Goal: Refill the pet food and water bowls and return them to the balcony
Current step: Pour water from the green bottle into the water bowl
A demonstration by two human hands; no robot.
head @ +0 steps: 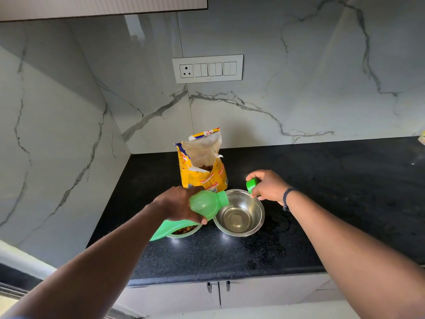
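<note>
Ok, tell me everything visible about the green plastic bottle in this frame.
The translucent green plastic bottle is uncapped and tipped nearly horizontal, its mouth over the rim of the shiny round steel bowl on the black speckled countertop. The left hand grips its upper body, fingers wrapped underneath. Its lower body extends down-left across the second bowl holding kibble. The right hand holds the matching green cap.

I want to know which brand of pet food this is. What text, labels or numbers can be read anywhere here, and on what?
Bag, top flap: red marks that may read "No.1", too blurred to be sure.
Bag, front panels: printed lines and red banners, too small to read; no brand name legible.
Bottle, cap, bowl, switch plate: no text visible.
</note>
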